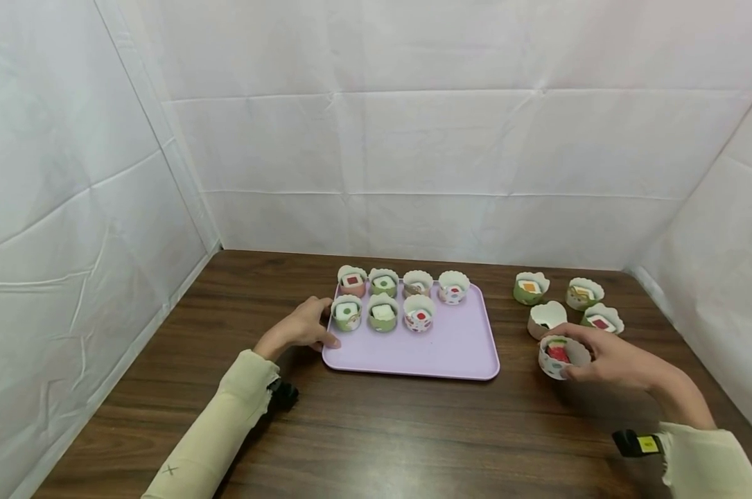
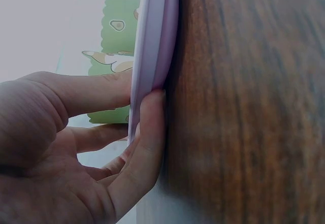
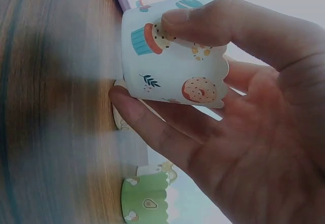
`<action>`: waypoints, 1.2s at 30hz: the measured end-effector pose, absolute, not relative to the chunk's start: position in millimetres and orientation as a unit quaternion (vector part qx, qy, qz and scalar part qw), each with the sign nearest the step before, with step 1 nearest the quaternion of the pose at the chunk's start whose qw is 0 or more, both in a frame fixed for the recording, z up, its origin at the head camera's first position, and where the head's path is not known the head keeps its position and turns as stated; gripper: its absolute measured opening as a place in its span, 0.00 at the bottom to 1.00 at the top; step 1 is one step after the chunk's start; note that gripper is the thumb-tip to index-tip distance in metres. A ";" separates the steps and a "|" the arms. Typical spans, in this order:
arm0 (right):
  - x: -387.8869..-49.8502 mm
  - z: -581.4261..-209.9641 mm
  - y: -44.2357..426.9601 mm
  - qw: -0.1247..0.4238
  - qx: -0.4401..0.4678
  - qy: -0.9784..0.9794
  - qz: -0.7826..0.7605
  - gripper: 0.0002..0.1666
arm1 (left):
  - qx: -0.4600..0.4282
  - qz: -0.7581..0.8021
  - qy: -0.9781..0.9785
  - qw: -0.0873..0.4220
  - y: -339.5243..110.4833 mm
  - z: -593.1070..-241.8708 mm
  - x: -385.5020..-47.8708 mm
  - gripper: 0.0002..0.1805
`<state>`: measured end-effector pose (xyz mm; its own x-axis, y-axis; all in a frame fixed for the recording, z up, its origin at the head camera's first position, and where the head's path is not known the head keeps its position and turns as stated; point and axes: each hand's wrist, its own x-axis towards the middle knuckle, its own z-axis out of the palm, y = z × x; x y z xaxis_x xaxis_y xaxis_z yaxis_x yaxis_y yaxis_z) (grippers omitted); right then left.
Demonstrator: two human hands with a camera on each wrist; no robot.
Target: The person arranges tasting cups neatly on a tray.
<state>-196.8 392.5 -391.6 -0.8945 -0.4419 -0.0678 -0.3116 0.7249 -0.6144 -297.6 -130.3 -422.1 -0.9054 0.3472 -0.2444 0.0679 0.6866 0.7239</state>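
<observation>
The left hand (image 1: 301, 326) grips the left edge of a lilac tray (image 1: 438, 350), thumb on top and a finger under the rim, as the left wrist view shows of the tray (image 2: 152, 41). Several paper cups stand on the tray in two rows, four at the back and three in front, each with a small piece inside. On the right, the right hand (image 1: 619, 357) holds a white patterned cup (image 1: 547, 364) with a red and green piece in it. In the right wrist view this cup (image 3: 177, 82) is pinched between thumb and fingers.
Several other cups stand right of the tray, near the right hand: a green one with an orange-marked piece (image 1: 525, 294), a pale one (image 1: 547, 315) and others behind. White sheets (image 1: 438, 138) hang around the back and sides of the brown wooden table (image 1: 376, 430).
</observation>
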 end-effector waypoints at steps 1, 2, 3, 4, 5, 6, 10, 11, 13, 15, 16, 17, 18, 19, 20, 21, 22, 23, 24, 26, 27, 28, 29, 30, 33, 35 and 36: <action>-197.0 -392.0 391.5 0.102 -0.206 0.922 -0.311 0.27 | 0.113 0.380 0.899 0.185 -130.4 -421.9 -297.6 0.41; -197.0 -392.5 390.4 0.097 -0.209 0.922 -0.311 0.27 | 0.112 0.380 0.899 0.185 -130.4 -422.0 -297.7 0.41; -197.1 -393.2 389.3 0.091 -0.213 0.922 -0.310 0.27 | 0.112 0.380 0.899 0.186 -130.5 -422.2 -297.8 0.41; -197.1 -394.0 388.1 0.086 -0.219 0.921 -0.310 0.27 | 0.113 0.380 0.899 0.186 -130.7 -422.4 -298.1 0.42; -197.3 -394.7 386.8 0.080 -0.223 0.922 -0.307 0.27 | 0.114 0.381 0.899 0.186 -130.9 -422.5 -298.1 0.42; -197.6 -395.0 385.5 0.078 -0.225 0.922 -0.306 0.28 | 0.113 0.382 0.898 0.186 -131.0 -422.5 -298.2 0.42; -199.7 -395.1 379.4 0.066 -0.221 0.928 -0.293 0.29 | 0.110 0.382 0.898 0.186 -131.6 -422.4 -298.3 0.43; -200.6 -394.7 377.5 0.064 -0.219 0.929 -0.293 0.29 | 0.109 0.382 0.899 0.186 -131.7 -422.3 -298.3 0.43; -202.2 -393.8 373.5 0.056 -0.220 0.928 -0.295 0.29 | 0.108 0.381 0.899 0.187 -132.1 -422.1 -298.1 0.43; -203.9 -392.9 368.7 0.048 -0.220 0.925 -0.307 0.29 | 0.108 0.380 0.900 0.186 -132.6 -422.2 -297.7 0.43; -204.8 -392.3 366.0 0.042 -0.219 0.924 -0.311 0.29 | 0.108 0.380 0.899 0.187 -133.0 -422.2 -297.6 0.43; -205.7 -391.7 363.5 0.038 -0.216 0.923 -0.315 0.29 | 0.108 0.380 0.899 0.188 -133.3 -422.3 -297.3 0.43; -206.8 -391.2 360.8 0.030 -0.214 0.924 -0.316 0.29 | 0.108 0.380 0.899 0.188 -133.5 -422.5 -296.8 0.43; -207.9 -390.3 357.9 0.024 -0.211 0.925 -0.315 0.29 | 0.108 0.380 0.899 0.188 -133.7 -422.5 -296.5 0.43; -209.3 -389.5 355.3 0.017 -0.209 0.927 -0.310 0.30 | 0.108 0.380 0.899 0.187 -133.8 -422.6 -296.3 0.43; -211.0 -388.7 352.8 0.010 -0.208 0.929 -0.304 0.30 | 0.108 0.380 0.899 0.187 -133.7 -422.6 -296.1 0.43; -212.9 -388.2 350.0 0.006 -0.203 0.931 -0.303 0.29 | 0.108 0.380 0.900 0.187 -133.6 -422.6 -296.0 0.44; -215.1 -387.6 347.6 0.002 -0.201 0.934 -0.296 0.29 | 0.108 0.380 0.900 0.186 -133.5 -422.8 -296.0 0.44; -217.5 -387.2 345.1 -0.002 -0.199 0.936 -0.291 0.30 | 0.109 0.379 0.900 0.185 -133.2 -422.8 -296.1 0.44; -223.2 -387.3 340.5 -0.002 -0.196 0.938 -0.286 0.29 | 0.109 0.379 0.901 0.183 -132.6 -422.7 -296.6 0.44; -225.9 -387.5 338.2 -0.004 -0.193 0.940 -0.282 0.29 | 0.109 0.379 0.900 0.183 -132.1 -422.5 -296.7 0.44; -228.8 -387.6 335.6 -0.003 -0.192 0.941 -0.280 0.29 | 0.109 0.379 0.900 0.183 -131.7 -422.5 -296.9 0.44; -231.8 -388.1 332.9 -0.006 -0.192 0.942 -0.276 0.30 | 0.110 0.380 0.900 0.183 -131.4 -422.5 -297.1 0.44; -234.6 -388.8 330.0 -0.010 -0.192 0.942 -0.274 0.30 | 0.109 0.381 0.900 0.183 -131.0 -422.3 -297.2 0.44; -243.7 -390.6 318.8 -0.014 -0.190 0.944 -0.268 0.30 | 0.109 0.385 0.898 0.182 -130.9 -422.4 -297.4 0.44; -249.8 -392.1 310.3 -0.013 -0.190 0.943 -0.274 0.30 | 0.109 0.387 0.898 0.181 -131.1 -422.6 -297.7 0.43; -252.5 -392.4 306.0 -0.011 -0.190 0.942 -0.278 0.30 | 0.109 0.387 0.897 0.181 -131.2 -422.6 -297.7 0.43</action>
